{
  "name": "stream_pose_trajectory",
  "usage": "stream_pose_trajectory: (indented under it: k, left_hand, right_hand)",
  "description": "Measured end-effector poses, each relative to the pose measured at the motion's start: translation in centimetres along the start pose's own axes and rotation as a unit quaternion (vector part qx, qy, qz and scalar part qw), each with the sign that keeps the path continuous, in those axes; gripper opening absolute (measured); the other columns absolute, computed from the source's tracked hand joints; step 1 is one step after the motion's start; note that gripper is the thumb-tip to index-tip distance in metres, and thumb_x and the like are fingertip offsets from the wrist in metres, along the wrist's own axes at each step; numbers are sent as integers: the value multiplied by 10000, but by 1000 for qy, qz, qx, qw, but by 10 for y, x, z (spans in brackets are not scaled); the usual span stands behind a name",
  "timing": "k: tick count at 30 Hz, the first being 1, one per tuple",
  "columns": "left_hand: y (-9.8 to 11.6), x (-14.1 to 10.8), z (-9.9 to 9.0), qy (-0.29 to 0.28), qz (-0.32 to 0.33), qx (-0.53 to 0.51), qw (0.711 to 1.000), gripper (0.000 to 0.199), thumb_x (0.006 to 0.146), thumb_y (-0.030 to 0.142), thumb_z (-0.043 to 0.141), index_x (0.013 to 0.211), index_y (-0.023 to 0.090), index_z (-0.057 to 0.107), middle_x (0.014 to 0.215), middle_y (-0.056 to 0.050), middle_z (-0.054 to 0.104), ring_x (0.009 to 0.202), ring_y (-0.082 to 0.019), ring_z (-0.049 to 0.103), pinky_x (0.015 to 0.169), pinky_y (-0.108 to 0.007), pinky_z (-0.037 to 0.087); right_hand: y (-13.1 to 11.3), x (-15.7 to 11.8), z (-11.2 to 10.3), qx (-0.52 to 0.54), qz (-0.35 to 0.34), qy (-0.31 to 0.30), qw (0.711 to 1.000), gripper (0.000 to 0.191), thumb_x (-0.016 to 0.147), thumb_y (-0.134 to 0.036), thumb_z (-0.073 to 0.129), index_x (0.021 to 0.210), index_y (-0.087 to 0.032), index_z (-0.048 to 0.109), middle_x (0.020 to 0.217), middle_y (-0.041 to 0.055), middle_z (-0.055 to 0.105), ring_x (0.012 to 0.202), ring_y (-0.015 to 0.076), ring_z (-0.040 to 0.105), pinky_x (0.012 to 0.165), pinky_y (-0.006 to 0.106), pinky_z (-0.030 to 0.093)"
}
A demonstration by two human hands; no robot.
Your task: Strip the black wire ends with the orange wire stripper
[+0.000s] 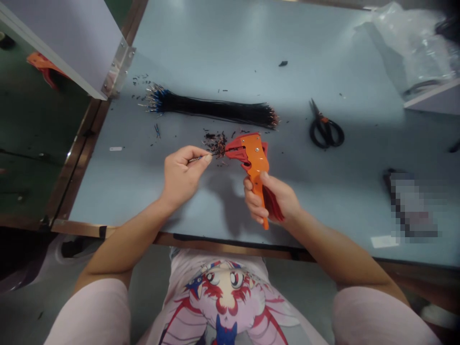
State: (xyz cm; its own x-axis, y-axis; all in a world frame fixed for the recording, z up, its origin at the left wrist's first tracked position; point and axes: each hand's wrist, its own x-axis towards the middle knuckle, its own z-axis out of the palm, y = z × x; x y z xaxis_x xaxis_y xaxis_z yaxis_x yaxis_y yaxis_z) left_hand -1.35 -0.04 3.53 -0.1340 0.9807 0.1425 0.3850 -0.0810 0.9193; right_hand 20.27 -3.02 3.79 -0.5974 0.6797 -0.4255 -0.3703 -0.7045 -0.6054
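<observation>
Left hand (pixel 183 178) pinches a thin wire (pixel 200 157) tight, its tip at the orange wire stripper (pixel 254 154); right hand (pixel 270 197) clenched around that stripper's handle.

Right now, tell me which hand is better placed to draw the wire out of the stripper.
Left, probably: the left hand pinches the thin wire running into the jaws of the orange wire stripper, while the right hand is closed around the stripper's handle.

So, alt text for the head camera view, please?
A person's left hand pinches a thin wire into an orange wire stripper held in the right hand, above a pale blue bench beside a bundle of black wires.
</observation>
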Motion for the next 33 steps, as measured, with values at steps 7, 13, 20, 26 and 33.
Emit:
stream_pose_trajectory:
  k: [7,13,20,26,33]
  left_hand:
    - [-16,29,-20,94,-24,-79,992,60,699,269,686,733,222,669,557,47,543,440,-58,394,419,-226,282]
    - [-14,23,-10,35,-6,-51,998,99,713,318,675,750,228,659,627,30,603,540,-87,529,507,-231,398]
    - [-9,16,-6,19,-2,-49,999,116,674,298,706,690,210,633,652,26,605,593,-88,544,556,-220,430]
    - [-10,15,-2,13,0,-55,998,86,702,291,689,703,218,643,673,25,616,595,-86,547,529,-216,413]
    - [-12,14,-1,-9,-23,-112,993,110,701,303,709,749,204,699,603,27,617,527,-68,521,523,-200,426]
  right_hand:
    - [-26,0,-13,-1,-81,97,992,292,830,-489,544,818,-199,508,577,-39,485,420,103,465,419,279,498]
    - [-6,7,-16,-90,16,41,995,348,739,-368,711,951,-125,581,898,109,666,748,221,662,661,383,566]
    - [-5,4,-15,-108,-10,13,994,299,764,-321,698,961,-124,590,844,72,641,760,216,661,677,363,560]
    - [-1,5,-15,-65,-19,-6,998,269,768,-287,686,960,-128,585,845,69,631,757,217,663,660,377,560]
    - [0,4,-15,-39,-4,-46,998,286,771,-283,678,984,-120,578,874,75,629,769,228,667,705,398,551]
